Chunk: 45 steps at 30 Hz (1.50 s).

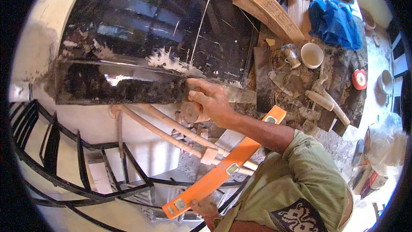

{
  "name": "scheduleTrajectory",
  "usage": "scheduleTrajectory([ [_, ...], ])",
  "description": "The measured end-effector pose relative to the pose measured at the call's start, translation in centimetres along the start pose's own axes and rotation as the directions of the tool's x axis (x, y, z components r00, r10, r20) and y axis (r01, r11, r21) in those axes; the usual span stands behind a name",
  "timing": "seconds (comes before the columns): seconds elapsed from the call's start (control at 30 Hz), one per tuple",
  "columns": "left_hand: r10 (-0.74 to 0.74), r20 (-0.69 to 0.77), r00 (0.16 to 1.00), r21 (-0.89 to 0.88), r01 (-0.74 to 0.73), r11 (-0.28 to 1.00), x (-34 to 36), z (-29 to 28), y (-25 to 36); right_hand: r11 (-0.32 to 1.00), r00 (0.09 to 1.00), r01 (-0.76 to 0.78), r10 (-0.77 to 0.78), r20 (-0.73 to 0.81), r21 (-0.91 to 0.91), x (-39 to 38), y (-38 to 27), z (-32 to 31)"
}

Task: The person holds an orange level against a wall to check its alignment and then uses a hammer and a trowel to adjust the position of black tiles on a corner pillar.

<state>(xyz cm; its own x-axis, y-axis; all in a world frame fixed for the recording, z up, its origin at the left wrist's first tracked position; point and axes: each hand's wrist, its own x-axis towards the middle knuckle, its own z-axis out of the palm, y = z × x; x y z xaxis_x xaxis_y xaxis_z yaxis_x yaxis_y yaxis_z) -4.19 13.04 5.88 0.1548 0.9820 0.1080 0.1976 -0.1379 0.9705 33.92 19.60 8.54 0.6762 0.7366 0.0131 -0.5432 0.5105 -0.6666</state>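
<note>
My right hand (212, 102) reaches to the right end of a narrow black tile strip (141, 88) along the front edge of the counter. Its forefinger and thumb close on that end; the other fingers curl under. Below, my left hand (206, 207) grips an orange spirit level (214, 176) near its lower end. The level slants up to the right, passing beneath my right forearm. Above the strip lie large glossy black tiles (141, 21), with pale mortar smeared along the joint. The left hand's fingers are partly hidden behind the level.
On the dirty surface at right are a hammer (326, 96), a white cup (312, 56), a trowel (283, 83), a red tape measure (359, 79) and blue plastic (334, 23). A cardboard box (270, 10) stands behind. Black metal railing (86, 189) and wooden poles (163, 131) lie below the counter.
</note>
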Motion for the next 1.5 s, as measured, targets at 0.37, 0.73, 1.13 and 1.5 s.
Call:
scheduleTrajectory([
  [0.37,-0.086,0.085,0.993,-0.255,0.105,0.961,-0.2,5.4,4.2,0.709,0.947,-0.312,0.183,0.263,0.632,0.3,-1.2,-0.6],
  [0.73,-0.147,0.024,0.989,-0.187,0.149,0.971,-0.5,7.5,5.6,0.924,0.918,-0.342,0.29,0.271,0.169,-1.1,-2.4,-2.4],
  [1.13,0.143,-0.031,0.989,-0.173,-0.147,0.974,2.1,4.8,5.2,0.512,0.888,0.46,-0.285,0.361,-0.726,-6.6,-5.0,-9.8],
  [1.5,0.268,-0.042,0.963,-0.582,-0.242,0.776,6.6,10.9,18.9,-0.159,0.387,0.885,-0.271,0.882,-0.437,-6.5,-8.1,-3.4],
])
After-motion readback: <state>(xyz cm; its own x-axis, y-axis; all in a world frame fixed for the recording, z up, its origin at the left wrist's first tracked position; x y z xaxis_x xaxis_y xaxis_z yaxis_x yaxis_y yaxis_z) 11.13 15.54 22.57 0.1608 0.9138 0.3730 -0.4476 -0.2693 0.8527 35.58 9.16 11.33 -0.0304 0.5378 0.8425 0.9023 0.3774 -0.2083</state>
